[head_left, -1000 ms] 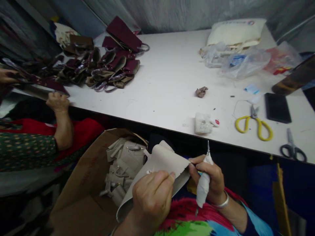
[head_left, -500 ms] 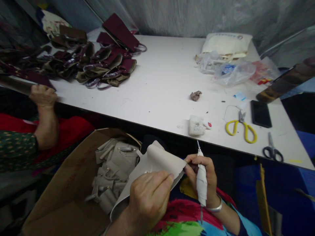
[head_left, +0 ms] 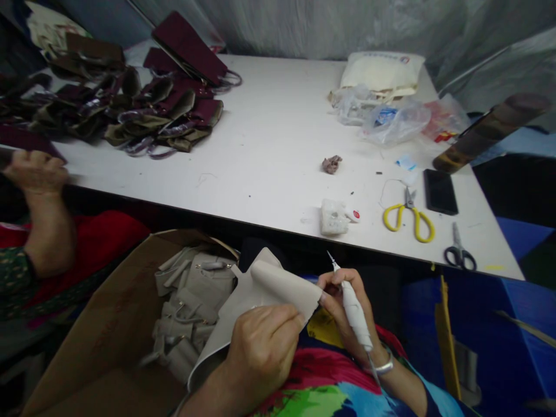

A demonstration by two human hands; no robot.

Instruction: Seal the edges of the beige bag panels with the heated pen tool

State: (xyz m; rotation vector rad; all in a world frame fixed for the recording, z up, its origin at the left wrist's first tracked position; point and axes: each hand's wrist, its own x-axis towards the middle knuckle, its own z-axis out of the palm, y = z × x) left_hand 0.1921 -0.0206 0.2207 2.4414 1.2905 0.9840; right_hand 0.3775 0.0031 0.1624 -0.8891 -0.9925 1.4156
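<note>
My left hand (head_left: pixel 266 341) is closed on a light grey leather bag piece (head_left: pixel 278 284), which curls over in front of my body. At the piece's right corner, my right hand (head_left: pixel 341 319) pinches the edge between thumb and fingers. The same hand holds a pen-shaped tool wrapped in white (head_left: pixel 357 317), lying across the fingers. Its thin metal tip points up and left, off the leather, and a cord trails from its lower end. What lies under my left palm is hidden.
A cardboard box (head_left: pixel 87 347) of grey bag parts (head_left: pixel 191 307) stands at left. On the white table (head_left: pixel 260 156) lie maroon bags (head_left: pixel 186 104), yellow-handled scissors (head_left: pixel 409 214), black scissors (head_left: pixel 458 252), a phone (head_left: pixel 440 191) and plastic bags (head_left: pixel 395 121). A co-worker's hand (head_left: pixel 37 171) is far left.
The view has turned slightly right, so the table things sit further left. The white tool has tilted, its tip swinging left. Both hands keep hold of the leather piece.
</note>
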